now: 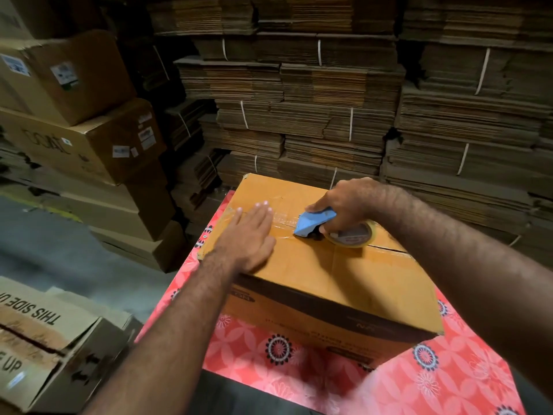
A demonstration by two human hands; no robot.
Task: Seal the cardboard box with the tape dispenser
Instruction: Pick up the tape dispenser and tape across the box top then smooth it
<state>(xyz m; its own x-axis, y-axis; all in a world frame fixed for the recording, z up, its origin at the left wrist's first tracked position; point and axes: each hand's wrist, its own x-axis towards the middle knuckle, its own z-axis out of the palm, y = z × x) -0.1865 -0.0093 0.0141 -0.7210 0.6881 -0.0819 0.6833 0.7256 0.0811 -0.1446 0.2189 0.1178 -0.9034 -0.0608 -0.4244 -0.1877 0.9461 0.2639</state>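
Cardboard box (314, 274) top: tape dispenser (317, 224) mid-seam, apparently touching.

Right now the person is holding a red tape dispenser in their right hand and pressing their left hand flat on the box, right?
Not quite. The tape dispenser is blue, not red, as the head view shows. The rest holds: the right hand grips it on top of the cardboard box, and the left hand lies flat on the box lid.
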